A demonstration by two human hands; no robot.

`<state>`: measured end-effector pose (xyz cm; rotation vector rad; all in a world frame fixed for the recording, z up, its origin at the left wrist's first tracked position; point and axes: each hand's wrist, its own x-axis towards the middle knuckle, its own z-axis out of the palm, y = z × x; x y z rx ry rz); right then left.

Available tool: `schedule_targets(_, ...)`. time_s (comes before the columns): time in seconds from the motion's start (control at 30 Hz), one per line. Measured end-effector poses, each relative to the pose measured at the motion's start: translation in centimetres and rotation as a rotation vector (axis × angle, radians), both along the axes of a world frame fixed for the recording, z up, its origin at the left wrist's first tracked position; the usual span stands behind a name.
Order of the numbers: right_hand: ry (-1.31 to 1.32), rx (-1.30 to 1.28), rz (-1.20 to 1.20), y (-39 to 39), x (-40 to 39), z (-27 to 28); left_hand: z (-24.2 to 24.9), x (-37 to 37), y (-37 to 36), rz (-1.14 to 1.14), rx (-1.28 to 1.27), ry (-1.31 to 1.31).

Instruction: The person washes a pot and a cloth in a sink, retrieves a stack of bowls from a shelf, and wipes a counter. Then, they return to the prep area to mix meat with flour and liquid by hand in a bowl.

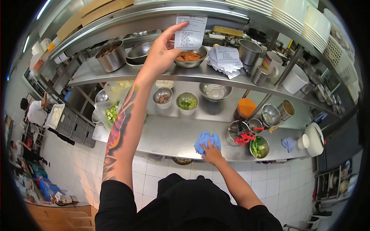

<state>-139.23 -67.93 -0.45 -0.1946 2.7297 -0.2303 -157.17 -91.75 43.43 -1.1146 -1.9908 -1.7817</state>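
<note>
My left hand (160,53) is raised to a printed order slip (192,32) hanging from the shelf rail. Its index finger is stretched out over the paper and its thumb is apart; the other fingers are partly hidden. Behind the slip stands a metal bowl (199,61) with orange pieces in it. Lower down, my right hand (212,153) grips a crumpled blue cloth (207,141) against the steel counter (165,138), near its front edge. Right of the cloth is a metal pot (233,135) with red-handled scissors (245,138).
Chopped greens (187,103) and brown pieces (163,98) sit in containers at the back of the counter. A stack of slips (225,63) lies on the upper shelf (154,77). Leafy vegetables fill a bowl (259,147) at right. A co-worker (35,109) stands far left.
</note>
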Motion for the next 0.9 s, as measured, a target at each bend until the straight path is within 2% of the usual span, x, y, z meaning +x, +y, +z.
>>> schedule_targets(0.73,-0.022,-0.03,0.019,0.6,-1.3,-0.8,-0.6,-0.2,0.7,-0.065,0.068,-0.031)
schedule_targets(0.8,-0.003,-0.055,0.054,0.7,-1.3,-0.9,-0.7,-0.2,1.0,-0.027,0.1,-0.019)
schedule_targets(0.9,0.021,-0.01,0.049,0.0,-1.0,0.7,-1.0,-0.2,1.2,0.013,0.055,0.141)
